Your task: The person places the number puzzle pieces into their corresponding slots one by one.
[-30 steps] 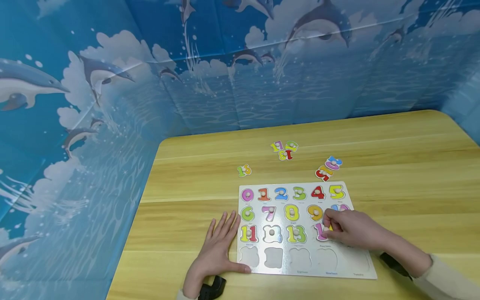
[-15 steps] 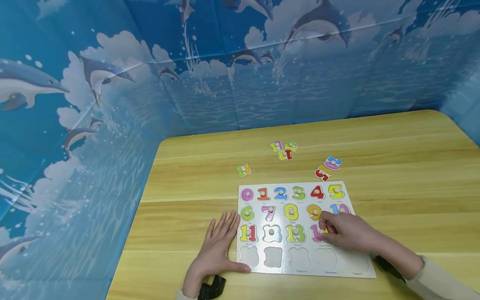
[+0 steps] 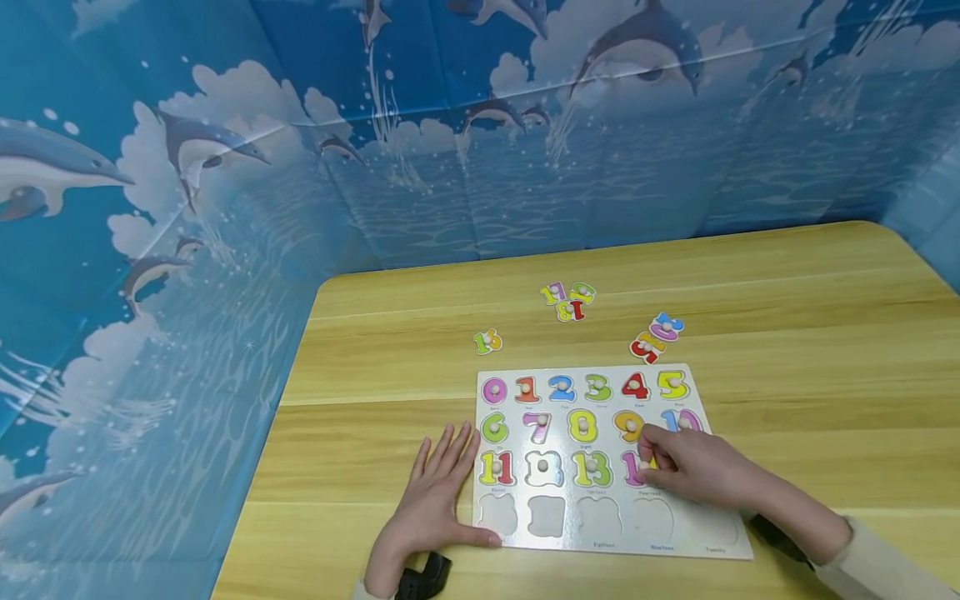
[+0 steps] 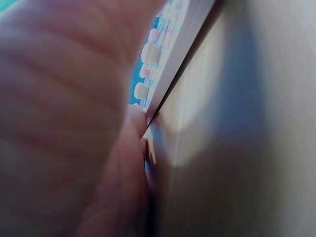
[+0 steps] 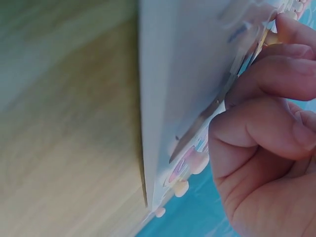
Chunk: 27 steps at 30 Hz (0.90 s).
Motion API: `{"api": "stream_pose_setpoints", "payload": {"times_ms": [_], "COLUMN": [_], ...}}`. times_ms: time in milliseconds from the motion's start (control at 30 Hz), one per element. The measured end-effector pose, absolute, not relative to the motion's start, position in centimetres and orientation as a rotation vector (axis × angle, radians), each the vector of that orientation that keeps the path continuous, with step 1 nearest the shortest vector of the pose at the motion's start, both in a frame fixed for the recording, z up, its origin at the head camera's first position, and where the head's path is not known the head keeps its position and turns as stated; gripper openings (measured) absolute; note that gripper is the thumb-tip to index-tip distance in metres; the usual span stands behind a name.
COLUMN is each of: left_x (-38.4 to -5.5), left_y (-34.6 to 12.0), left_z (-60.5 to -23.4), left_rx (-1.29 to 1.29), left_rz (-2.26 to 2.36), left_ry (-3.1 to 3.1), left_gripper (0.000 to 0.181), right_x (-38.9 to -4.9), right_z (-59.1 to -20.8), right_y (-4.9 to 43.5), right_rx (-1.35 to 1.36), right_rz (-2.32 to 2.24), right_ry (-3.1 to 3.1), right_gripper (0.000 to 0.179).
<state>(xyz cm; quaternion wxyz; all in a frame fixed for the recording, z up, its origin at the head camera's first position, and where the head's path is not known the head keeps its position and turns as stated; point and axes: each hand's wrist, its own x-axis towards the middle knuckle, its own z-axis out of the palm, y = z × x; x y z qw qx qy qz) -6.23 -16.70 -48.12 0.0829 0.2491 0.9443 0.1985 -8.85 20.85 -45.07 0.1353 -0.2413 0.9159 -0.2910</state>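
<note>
A white number puzzle board (image 3: 562, 533) lies on the table. My left hand (image 3: 438, 496) is spread flat at its left edge, fingertips against the side and thumb over the lower left corner. In the left wrist view, the palm (image 4: 59, 118) hides much of the board's edge. My right hand (image 3: 693, 467) pinches the knob of the 14 puzzle piece (image 3: 632, 468), which sits at its slot in the third row. The fingers hide the piece's right part. In the right wrist view, the right hand's curled fingers (image 5: 266, 123) are close over the board.
Behind the board lie loose number pieces: a 16 (image 3: 488, 341), a 17 (image 3: 553, 292), an 18 (image 3: 571, 310), a red-and-orange 15 (image 3: 647, 347) and others. Pieces with knobs fill the upper rows; the bottom row shows bare recesses (image 3: 546, 515). A dolphin-print curtain (image 3: 480, 167) hangs behind the wooden table (image 3: 360, 358).
My right hand has shifted slightly left with the 14 piece, then stays nearly still. The left hand has not moved.
</note>
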Motion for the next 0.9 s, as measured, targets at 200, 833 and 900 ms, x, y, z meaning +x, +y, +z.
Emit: {"api": "stream_pose_setpoints", "payload": {"times_ms": [200, 833, 900], "left_x": [-6.2, -6.3, -6.3], "left_y": [-16.7, -16.8, -16.8], "left_z": [-48.2, -48.4, -48.3], "left_rx": [0.741, 0.761, 0.759], "left_rz": [0.607, 0.591, 0.593], "left_ry": [2.815, 2.828, 2.825], "left_gripper": [0.131, 0.130, 0.130], "right_x": [-8.8, -10.5, -11.1], "right_z": [-45.1, -43.1, -42.7], "right_y": [20.8, 21.4, 21.8], "right_rx": [-0.692, -0.678, -0.659], "right_rz": [-0.844, -0.785, -0.813], "right_ry": [2.657, 2.670, 2.688], "right_gripper": [0.027, 0.028, 0.026]}}
